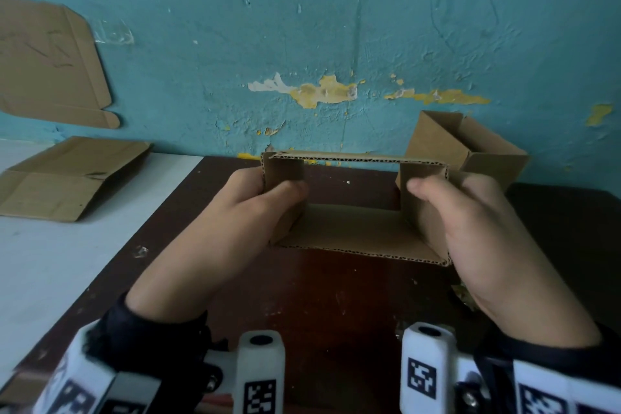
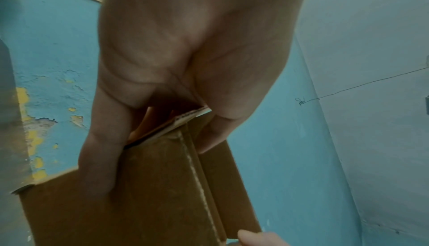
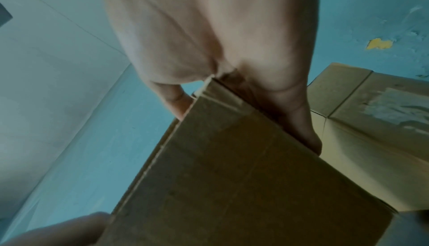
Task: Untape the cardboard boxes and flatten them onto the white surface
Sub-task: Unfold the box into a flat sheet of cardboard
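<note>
Brown cardboard box [image 1: 353,228], dark brown table [image 1: 319,296], peeling teal wall [image 1: 336,27]

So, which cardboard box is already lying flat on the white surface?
The flattened box at the left, on the white surface. The held box and the far-right box still stand open.

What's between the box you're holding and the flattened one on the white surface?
Head view: only bare dark table and the white surface lie between the held box and the flattened cardboard.

no readable text, labels or numbers anywhere
</note>
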Demonstrator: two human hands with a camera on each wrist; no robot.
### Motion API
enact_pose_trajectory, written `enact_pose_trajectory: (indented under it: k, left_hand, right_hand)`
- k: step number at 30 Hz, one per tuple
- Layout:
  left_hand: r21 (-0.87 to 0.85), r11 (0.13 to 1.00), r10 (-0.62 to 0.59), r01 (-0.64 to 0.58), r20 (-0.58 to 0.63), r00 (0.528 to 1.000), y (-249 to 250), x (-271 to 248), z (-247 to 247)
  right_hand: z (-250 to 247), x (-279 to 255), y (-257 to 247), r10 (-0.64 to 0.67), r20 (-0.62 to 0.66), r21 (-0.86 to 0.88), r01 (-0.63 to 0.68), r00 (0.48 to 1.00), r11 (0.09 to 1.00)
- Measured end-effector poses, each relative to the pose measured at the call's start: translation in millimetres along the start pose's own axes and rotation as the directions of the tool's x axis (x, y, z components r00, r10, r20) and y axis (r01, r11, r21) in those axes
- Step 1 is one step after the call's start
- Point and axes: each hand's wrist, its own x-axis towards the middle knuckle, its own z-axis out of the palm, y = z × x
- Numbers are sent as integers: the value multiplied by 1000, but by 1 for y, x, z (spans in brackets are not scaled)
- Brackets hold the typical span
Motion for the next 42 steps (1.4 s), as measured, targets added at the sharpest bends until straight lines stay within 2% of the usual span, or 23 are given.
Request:
enact_pose_trajectory:
  k: [3,7,15,22,25,29,32,36,39,42]
  left_hand:
    - [62,996,-56,61,-79,995,0,2,0]
    - [127,992,8,9,-134,991,7,-1,4]
    - [258,966,68,-29,-142,988,9,-3,4]
    - [285,958,59,10,-234,970,6,0,3]
    - [256,967,49,9,-219,975,5,-2,2]
    - [96,995,-30,36,-60,998,-1,-3,-2]
    - [96,995,5,-2,-38,999,-3,-3,-5]
    - [194,981,22,-13,-45,999,-4,-2,-7]
    - [138,986,102,-95,-45,994,-5,-1,-7]
    - [25,988,149,-150,28,988,-3,-4,-6]
  right_hand:
    - [2,1,-1,6,-20,7,-6,1000,1000]
    - [3,1,0,36,-13,-25,-36,999,999]
    - [-2,-2,-4,36,48,-35,-34,998,999]
    - [-2,-3,4,111,65,-72,-106,992,992]
    - [-1,-4,1,106,61,-71,-102,992,992]
    - [-3,-3,-3,92,50,-65,-89,995,994]
    - [1,-3,-5,75,32,-73,-73,997,995]
    - [6,-3,-3,166,17,-26,-166,986,986]
    - [15,-2,-1,209,19,35,-210,978,977]
    - [20,2,6,232,-41,150,-224,972,963]
